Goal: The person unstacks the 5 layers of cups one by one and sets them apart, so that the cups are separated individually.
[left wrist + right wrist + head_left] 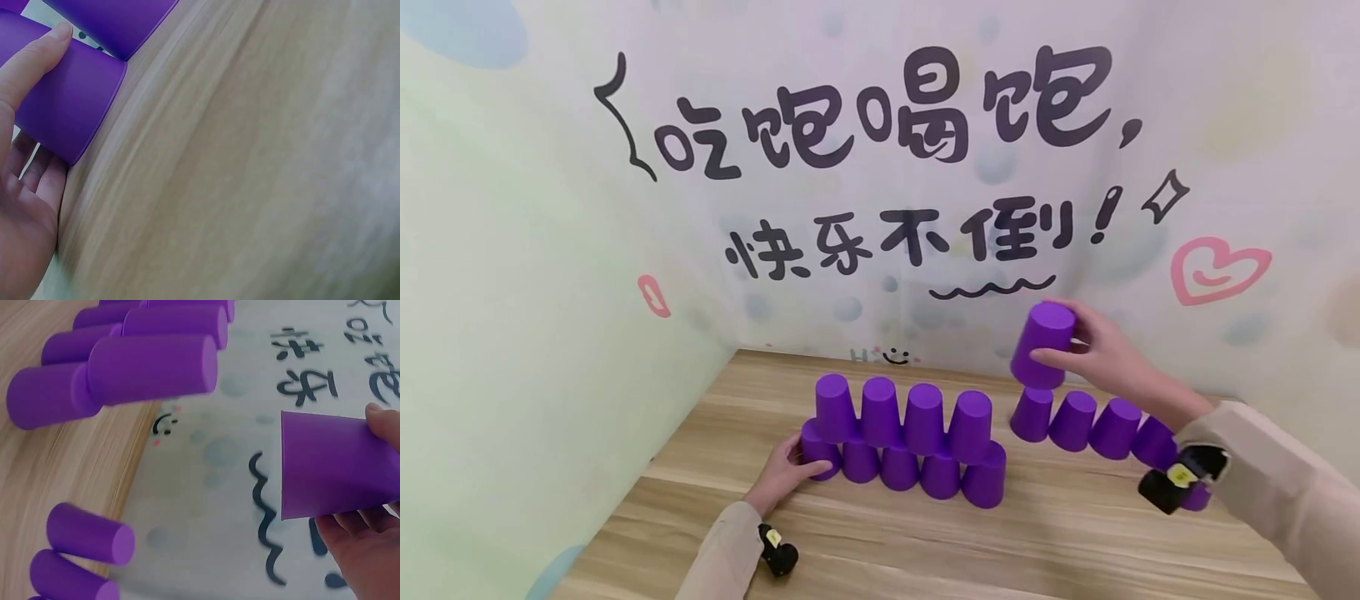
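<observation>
My right hand (1086,346) grips an upside-down purple cup (1042,346) in the air, above the near-left end of a separate row of purple cups (1071,421). In the right wrist view that held cup (331,465) has the thumb on one side and fingers on the other. My left hand (784,475) holds the leftmost bottom cup (820,450) of a two-tier stack, thumb in front and fingers around its left side. Upper cups (880,412) straddle the gaps of the bottom row (901,468). In the left wrist view, that gripped cup (69,94) stands on the wood.
The wooden table (865,550) meets a printed wall cloth (850,321) at its back edge. The right-hand row runs towards the front right, its last cups partly hidden behind the right sleeve (1262,467). Each wrist wears a black camera.
</observation>
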Available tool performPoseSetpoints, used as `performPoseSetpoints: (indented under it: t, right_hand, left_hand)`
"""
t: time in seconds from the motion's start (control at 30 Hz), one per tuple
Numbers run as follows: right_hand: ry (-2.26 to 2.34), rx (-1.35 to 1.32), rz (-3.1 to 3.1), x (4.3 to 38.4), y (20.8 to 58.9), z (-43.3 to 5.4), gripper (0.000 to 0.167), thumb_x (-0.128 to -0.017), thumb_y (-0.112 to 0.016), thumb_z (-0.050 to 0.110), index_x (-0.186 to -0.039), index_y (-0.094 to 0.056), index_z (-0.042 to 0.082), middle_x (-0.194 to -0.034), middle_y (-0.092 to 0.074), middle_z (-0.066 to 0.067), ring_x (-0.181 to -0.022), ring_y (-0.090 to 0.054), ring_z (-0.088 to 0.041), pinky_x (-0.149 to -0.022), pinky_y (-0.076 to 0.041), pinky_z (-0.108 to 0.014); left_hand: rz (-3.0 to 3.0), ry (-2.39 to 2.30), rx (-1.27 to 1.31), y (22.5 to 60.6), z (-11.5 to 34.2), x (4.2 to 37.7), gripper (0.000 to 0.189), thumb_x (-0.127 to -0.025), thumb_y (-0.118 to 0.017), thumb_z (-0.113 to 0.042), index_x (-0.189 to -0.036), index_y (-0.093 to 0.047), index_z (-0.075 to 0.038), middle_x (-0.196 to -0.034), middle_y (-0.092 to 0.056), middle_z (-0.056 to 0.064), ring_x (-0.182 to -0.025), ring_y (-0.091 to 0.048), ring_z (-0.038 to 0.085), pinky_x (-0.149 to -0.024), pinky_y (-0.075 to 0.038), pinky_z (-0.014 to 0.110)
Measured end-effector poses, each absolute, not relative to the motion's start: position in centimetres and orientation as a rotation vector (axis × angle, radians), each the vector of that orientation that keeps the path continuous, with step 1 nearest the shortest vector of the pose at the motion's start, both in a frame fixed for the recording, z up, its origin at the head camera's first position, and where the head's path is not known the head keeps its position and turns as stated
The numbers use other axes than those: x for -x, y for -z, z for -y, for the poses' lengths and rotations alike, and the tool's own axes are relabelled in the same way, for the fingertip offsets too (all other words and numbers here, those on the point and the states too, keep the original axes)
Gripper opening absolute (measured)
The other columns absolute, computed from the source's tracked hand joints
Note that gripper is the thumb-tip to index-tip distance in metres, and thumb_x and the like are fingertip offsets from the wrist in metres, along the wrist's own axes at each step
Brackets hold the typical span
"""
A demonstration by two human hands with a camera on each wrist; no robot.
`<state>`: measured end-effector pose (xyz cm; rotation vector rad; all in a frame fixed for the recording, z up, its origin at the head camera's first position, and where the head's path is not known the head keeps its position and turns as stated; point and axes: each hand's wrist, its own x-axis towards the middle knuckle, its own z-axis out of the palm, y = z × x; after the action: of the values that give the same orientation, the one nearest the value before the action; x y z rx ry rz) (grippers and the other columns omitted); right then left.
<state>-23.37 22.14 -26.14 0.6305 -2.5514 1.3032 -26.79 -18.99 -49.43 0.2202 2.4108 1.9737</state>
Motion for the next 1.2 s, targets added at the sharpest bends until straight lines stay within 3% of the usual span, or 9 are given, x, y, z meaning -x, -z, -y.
performPoseSetpoints:
  t: [0.13, 0.27, 0.53, 0.77, 1.0, 1.1, 1.2]
  right_hand:
    - [-1.302, -0.536, 2.511, 23.0, 27.7, -25.1, 0.061, -0.080, -0.066, 0.012, -0.130, -0.033, 0.001, -0.107, -0.052, -0.005, -0.088, -0.054, 0.004, -0.072, -0.048, -0.012]
    - [-1.291, -0.457, 2.510, 22.6, 29.6, -27.7, 0.063, -0.081, -0.065, 0.013, -0.132, -0.030, 0.003, -0.103, -0.052, 0.004, -0.086, -0.054, 0.004, -0.070, -0.048, -0.013]
    - [-1.111, -0.337, 2.568, 21.2, 34.1, -31.7, 0.067, -0.081, -0.065, 0.014, -0.132, -0.026, -0.005, -0.108, -0.050, -0.025, -0.081, -0.046, 0.015, -0.063, -0.045, -0.010]
    - [-1.060, -0.259, 2.563, 20.6, 38.6, -33.3, 0.062, -0.078, -0.068, 0.011, -0.125, -0.033, -0.010, -0.102, -0.053, -0.032, -0.077, -0.044, 0.017, -0.061, -0.044, -0.008]
    - [-1.149, -0.110, 2.620, 20.1, 42.0, -34.5, 0.066, -0.080, -0.066, 0.014, -0.126, -0.026, -0.012, -0.108, -0.045, -0.038, -0.077, -0.036, 0.021, -0.062, -0.042, -0.006]
    - [-1.129, -0.022, 2.685, 19.9, 43.1, -34.9, 0.073, -0.082, -0.065, 0.023, -0.128, -0.021, -0.013, -0.112, -0.041, -0.040, -0.087, -0.055, -0.004, -0.072, -0.050, -0.026]
    - [-1.112, 0.035, 2.720, 20.0, 43.9, -35.2, 0.078, -0.083, -0.063, 0.029, -0.130, -0.018, -0.014, -0.116, -0.035, -0.042, -0.101, -0.047, -0.044, -0.081, -0.042, -0.052]
  left_hand:
    - [-2.400, -1.980, -0.223, 49.2, 19.1, 26.7, 0.062, -0.071, -0.074, -0.008, -0.126, -0.046, -0.001, -0.117, -0.054, 0.016, -0.107, -0.051, 0.028, -0.092, -0.042, 0.037]
    - [-2.408, -1.962, -0.229, 48.4, 19.0, 26.3, 0.061, -0.071, -0.073, -0.005, -0.126, -0.045, 0.002, -0.117, -0.053, 0.018, -0.107, -0.051, 0.031, -0.092, -0.042, 0.040]
    - [-2.438, -1.917, -0.220, 48.5, 19.0, 26.4, 0.065, -0.071, -0.074, -0.013, -0.128, -0.044, -0.002, -0.119, -0.052, 0.016, -0.109, -0.050, 0.029, -0.093, -0.041, 0.038]
    - [-2.463, -1.894, -0.229, 49.3, 19.3, 26.4, 0.065, -0.071, -0.075, -0.016, -0.127, -0.045, -0.003, -0.118, -0.053, 0.015, -0.108, -0.050, 0.028, -0.092, -0.041, 0.039]
    - [-2.461, -1.893, -0.224, 49.4, 19.2, 26.5, 0.065, -0.070, -0.075, -0.017, -0.127, -0.046, -0.005, -0.117, -0.054, 0.013, -0.107, -0.051, 0.027, -0.092, -0.042, 0.038]
    - [-2.458, -1.900, -0.220, 49.4, 19.1, 26.6, 0.066, -0.069, -0.076, -0.017, -0.127, -0.046, -0.005, -0.118, -0.054, 0.013, -0.108, -0.050, 0.027, -0.093, -0.041, 0.039]
    - [-2.451, -1.907, -0.212, 49.3, 19.1, 26.7, 0.066, -0.069, -0.076, -0.016, -0.127, -0.046, -0.004, -0.119, -0.053, 0.013, -0.109, -0.050, 0.028, -0.093, -0.040, 0.039]
